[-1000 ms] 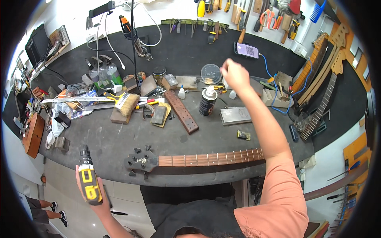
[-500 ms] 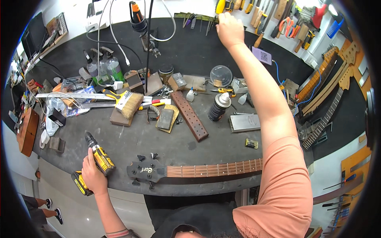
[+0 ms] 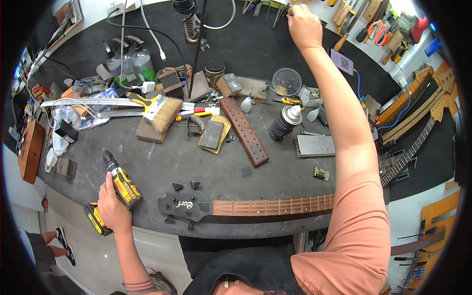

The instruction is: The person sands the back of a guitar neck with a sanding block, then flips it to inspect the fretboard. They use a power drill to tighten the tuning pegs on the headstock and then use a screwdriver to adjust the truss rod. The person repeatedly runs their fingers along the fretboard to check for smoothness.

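Observation:
My left hand (image 3: 112,206) is wrapped round a yellow and black cordless drill (image 3: 127,189) at the bench's left front, its chuck pointing away from me. My right hand (image 3: 305,29) is stretched up to the green rail of small tools (image 3: 275,7) on the back wall, fingers curled; what they hold, if anything, is hidden. A bass guitar neck (image 3: 265,207) with a dark headstock (image 3: 167,206) and four tuners lies along the bench's front edge, partly behind my right arm.
The dark bench (image 3: 196,162) carries a wide paintbrush (image 3: 162,113), a drilled wooden bar (image 3: 243,130), a spray can (image 3: 285,123), sharpening blocks and bottles. Guitar necks (image 3: 427,108) lean at the right. A person's legs (image 3: 56,250) show on the floor at the lower left.
My right hand has risen from over the middle of the bench to the wall rail. The drill has turned and moved forward in my left hand. The view has shifted.

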The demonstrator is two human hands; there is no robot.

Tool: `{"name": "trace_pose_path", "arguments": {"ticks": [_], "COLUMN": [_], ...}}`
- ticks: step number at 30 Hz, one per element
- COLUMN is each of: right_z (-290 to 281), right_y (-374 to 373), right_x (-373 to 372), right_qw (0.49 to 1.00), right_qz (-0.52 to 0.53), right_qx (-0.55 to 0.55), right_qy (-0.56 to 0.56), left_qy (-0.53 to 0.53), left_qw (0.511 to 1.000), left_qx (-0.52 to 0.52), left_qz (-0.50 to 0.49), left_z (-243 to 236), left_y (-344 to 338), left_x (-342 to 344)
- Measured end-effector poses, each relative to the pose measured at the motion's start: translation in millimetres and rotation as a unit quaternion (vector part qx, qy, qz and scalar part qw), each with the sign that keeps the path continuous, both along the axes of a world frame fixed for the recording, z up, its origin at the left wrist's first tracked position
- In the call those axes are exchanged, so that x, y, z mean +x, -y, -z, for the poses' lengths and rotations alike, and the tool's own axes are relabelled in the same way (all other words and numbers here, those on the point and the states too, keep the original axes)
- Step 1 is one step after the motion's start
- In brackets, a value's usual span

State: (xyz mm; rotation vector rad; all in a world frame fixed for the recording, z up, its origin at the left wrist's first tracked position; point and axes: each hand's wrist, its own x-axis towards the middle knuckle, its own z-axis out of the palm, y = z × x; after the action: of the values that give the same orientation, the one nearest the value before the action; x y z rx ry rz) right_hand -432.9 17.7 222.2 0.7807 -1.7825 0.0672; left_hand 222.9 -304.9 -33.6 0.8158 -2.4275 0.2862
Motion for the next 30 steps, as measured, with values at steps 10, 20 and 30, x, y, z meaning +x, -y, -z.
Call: {"name": "trace_pose_path", "arguments": {"ticks": [10, 20, 30], "right_z": [11, 113, 180], "right_y": [-54, -151, -159], "right_x": [103, 383, 490], "right_qw": [0.949, 0.637, 0.355], "right_qz": [-0.205, -0.342, -0.369], "right_qx": [-0.114, -0.237, -0.345], "right_qy": [0.212, 0.649, 0.786], "left_qy": [0.047, 0.112, -0.088], "left_qw": [0.998, 0.926, 0.884], "left_qx": [0.050, 0.348, 0.240], "left_qz": [0.011, 0.095, 0.391], "left_z": [-24, -76, -100], "left_y": [-5, 14, -185], "left_x": [-14, -12, -29]}}
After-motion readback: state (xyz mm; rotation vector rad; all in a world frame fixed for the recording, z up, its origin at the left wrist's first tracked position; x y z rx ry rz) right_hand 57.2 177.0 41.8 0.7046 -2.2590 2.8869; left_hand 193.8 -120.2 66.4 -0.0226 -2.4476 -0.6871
